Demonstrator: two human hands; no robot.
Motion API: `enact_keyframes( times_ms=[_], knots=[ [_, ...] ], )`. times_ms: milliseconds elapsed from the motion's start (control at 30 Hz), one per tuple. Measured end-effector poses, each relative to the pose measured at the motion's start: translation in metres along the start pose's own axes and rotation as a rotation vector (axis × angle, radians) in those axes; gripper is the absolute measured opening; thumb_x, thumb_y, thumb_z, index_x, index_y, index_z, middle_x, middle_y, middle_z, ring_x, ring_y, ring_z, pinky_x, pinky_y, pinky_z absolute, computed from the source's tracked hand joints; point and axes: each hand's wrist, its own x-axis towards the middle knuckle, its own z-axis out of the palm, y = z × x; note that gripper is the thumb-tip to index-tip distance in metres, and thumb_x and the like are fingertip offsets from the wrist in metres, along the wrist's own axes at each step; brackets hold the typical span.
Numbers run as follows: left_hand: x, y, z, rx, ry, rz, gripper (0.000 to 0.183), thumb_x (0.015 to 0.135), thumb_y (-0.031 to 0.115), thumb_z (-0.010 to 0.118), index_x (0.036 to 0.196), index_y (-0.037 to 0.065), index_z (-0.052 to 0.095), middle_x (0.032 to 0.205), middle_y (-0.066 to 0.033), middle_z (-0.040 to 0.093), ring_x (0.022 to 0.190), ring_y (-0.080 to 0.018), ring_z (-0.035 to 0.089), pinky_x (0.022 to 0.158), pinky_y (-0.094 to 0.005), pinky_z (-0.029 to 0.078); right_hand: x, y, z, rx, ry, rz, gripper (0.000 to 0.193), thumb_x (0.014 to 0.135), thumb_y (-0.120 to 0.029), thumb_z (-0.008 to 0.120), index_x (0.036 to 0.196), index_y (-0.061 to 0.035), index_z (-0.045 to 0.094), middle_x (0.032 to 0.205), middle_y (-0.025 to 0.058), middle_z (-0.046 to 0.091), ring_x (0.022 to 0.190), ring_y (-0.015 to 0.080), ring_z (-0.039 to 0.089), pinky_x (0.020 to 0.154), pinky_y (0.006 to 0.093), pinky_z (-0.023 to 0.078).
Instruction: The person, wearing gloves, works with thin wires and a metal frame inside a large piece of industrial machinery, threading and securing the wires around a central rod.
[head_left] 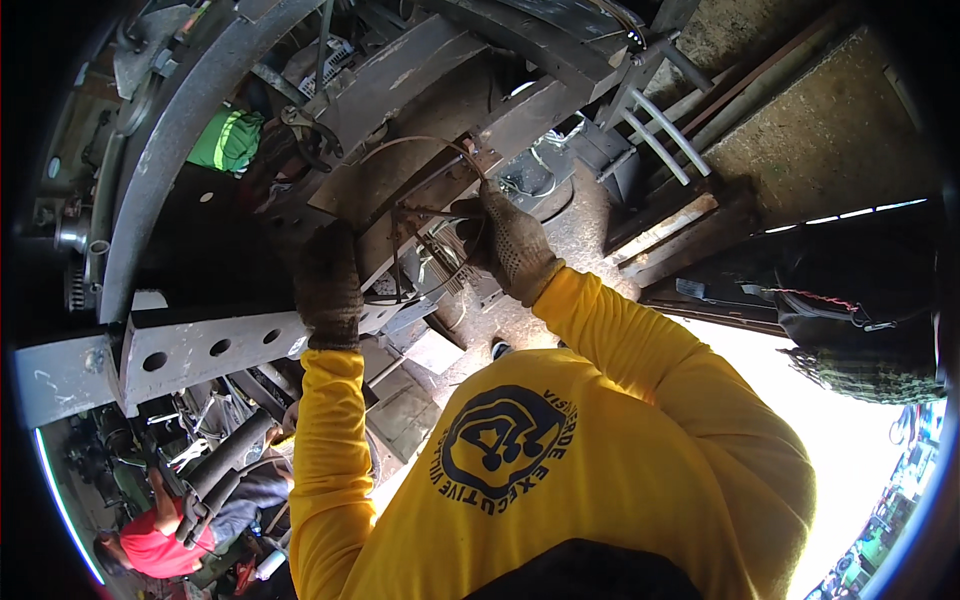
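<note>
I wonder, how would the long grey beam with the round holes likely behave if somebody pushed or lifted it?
The beam looks like metal, so it would probably stay stiff. Its length suggests considerable weight, though the round holes may trim that slightly. Its broad flat side makes rolling seem unlikely.

Left arm reaches straight ahead, left grip gloved; right arm slants inward, right grip curled.

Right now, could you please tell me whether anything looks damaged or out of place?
The large brown panel at the upper right looks odd: its surface is unevenly blotched, perhaps with rust or dirt.
</note>
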Motion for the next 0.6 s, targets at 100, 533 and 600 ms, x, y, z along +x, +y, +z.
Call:
enact_keyframes(
  times_ms=[100,533,600],
  knots=[
    [0.001,0.025,0.001,-0.223,-0.029,-0.151,0.032,0.101,0.031,0.064,0.117,0.004,0.069,0.115,-0.0112,0.072,0.108,-0.0258,0.067,0.099,-0.0362,0.050,0.013,0.008,-0.015,0.041,-0.050,-0.048,0.053,0.101,-0.056,0.055,0.107,-0.0064,0.070,0.068,0.0002,0.056,0.054,0.0100,0.050,0.050,0.0257,0.042],
    [0.015,0.018,-0.003,-0.043,0.026,0.029,0.029,0.099,0.031,0.064,0.113,0.006,0.072,0.111,-0.0115,0.072,0.104,-0.0281,0.068,0.095,-0.0391,0.052,0.058,0.040,-0.040,-0.393,-0.026,-0.595,0.043,0.103,-0.043,0.057,0.113,-0.0031,0.069,0.090,0.0042,0.066,0.074,0.0157,0.056,0.067,0.0294,0.046],
    [0.013,0.017,-0.007,0.030,0.084,0.078,0.030,0.098,0.031,0.064,0.113,0.007,0.072,0.110,-0.0123,0.072,0.102,-0.0303,0.068,0.094,-0.0399,0.053,0.041,0.041,-0.042,-0.592,-0.026,-0.732,0.039,0.104,-0.037,0.052,0.115,-0.0019,0.065,0.097,0.0159,0.067,0.086,0.0334,0.061,0.079,0.0384,0.050]
  ],
)
